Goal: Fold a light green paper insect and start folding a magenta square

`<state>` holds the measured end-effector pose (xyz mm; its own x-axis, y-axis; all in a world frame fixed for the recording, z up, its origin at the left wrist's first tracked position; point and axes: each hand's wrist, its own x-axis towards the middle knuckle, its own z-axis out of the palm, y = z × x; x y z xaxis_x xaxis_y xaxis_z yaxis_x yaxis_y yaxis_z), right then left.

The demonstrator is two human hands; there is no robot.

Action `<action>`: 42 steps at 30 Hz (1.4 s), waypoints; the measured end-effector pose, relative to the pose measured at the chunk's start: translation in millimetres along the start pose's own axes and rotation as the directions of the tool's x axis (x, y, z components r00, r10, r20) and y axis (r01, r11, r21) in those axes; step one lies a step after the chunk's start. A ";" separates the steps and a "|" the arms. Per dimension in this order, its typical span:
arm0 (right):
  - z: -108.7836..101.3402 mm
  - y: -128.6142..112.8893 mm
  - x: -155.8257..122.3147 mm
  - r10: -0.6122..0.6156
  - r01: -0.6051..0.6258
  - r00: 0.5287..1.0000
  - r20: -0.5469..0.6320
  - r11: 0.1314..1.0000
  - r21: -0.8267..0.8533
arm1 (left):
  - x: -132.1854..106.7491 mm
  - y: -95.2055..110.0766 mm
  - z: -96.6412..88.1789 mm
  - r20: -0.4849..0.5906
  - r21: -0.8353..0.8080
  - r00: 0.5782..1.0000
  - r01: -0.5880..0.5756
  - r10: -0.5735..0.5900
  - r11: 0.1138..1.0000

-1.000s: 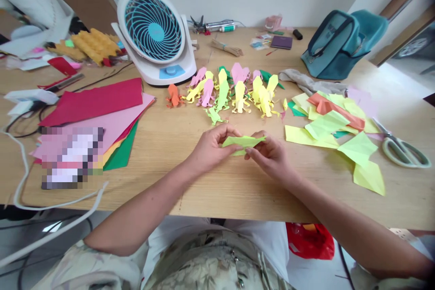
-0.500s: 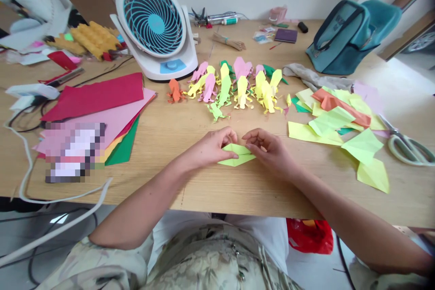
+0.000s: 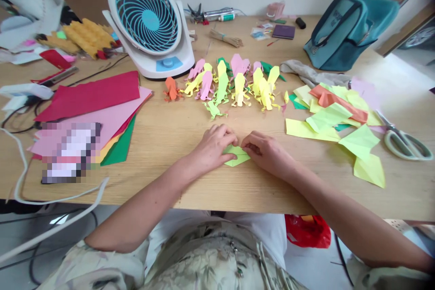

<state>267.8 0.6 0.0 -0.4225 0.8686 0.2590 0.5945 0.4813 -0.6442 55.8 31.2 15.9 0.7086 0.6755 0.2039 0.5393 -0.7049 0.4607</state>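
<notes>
A folded piece of light green paper (image 3: 237, 157) lies near the table's front edge between my two hands. My left hand (image 3: 217, 144) is over its left side, thumb on the near part and fingers curled on the far part. At its right end my right hand (image 3: 263, 148) pinches the paper, with fingertips and thumb close together. The hands cover both ends of the paper. Beyond them stand several folded paper figures with legs, among them a small green one (image 3: 215, 109), an orange one (image 3: 172, 89) and a yellow one (image 3: 265, 93).
A white and blue fan (image 3: 149, 22) stands behind the figures. Coloured sheets (image 3: 117, 142) and a blurred-out phone-like object (image 3: 71, 154) lie at left. Loose paper pieces (image 3: 328, 118), scissors (image 3: 406, 142) and a teal bag (image 3: 340, 36) are at right.
My left hand has flattened lower over the green paper, and my right fingers have closed in on its right end. The whole view has shifted slightly.
</notes>
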 end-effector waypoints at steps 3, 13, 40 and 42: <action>0.6 2.8 0.2 -0.009 0.009 1.000 0.003 0.999 -0.048 | -6.7 8.4 10.2 0.018 0.118 0.995 -0.102 0.101 0.988; 0.2 -22.0 -26.1 -0.108 0.112 0.994 0.029 0.957 -0.268 | -50.7 31.5 36.0 0.154 0.241 0.987 0.017 -0.055 0.970; 44.8 -50.1 -100.4 -0.032 0.051 0.999 0.043 0.810 -0.584 | -95.0 56.0 34.8 0.213 0.260 0.967 0.081 -0.139 0.962; 47.9 -49.5 -101.2 -0.038 0.051 0.999 0.035 0.801 -0.596 | -94.2 55.5 32.1 0.227 0.249 0.965 0.075 -0.133 0.966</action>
<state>248.4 -116.8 -28.8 -0.4686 0.8450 0.2579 0.8624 0.5009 -0.0742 33.6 -78.5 -5.5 0.7152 0.6962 -0.0611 0.6868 -0.6841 0.2455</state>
